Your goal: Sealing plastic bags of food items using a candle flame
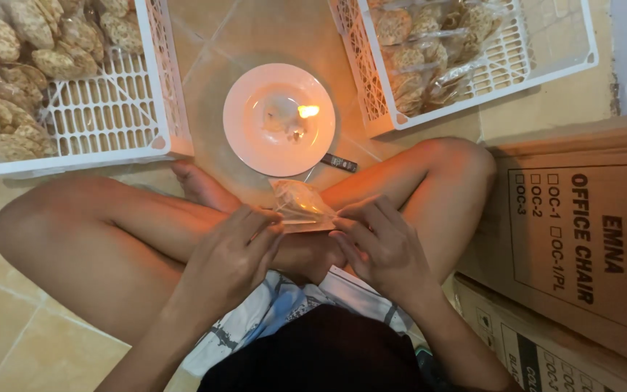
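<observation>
I sit cross-legged on a tiled floor. Both hands hold a small clear plastic bag [301, 204] over my lap. My left hand [232, 255] pinches the bag's left edge, and my right hand [380, 243] pinches its right edge. What is inside the bag is hard to make out. Just beyond the bag stands a white plate [248, 131] with a lump of melted wax and a small burning flame [308, 111] on it.
A white plastic crate [110, 120] at the far left holds several bagged round crackers. Another white crate [517, 62] at the far right holds several more. A dark lighter [339, 162] lies beside the plate. Cardboard boxes [575, 239] stand at my right.
</observation>
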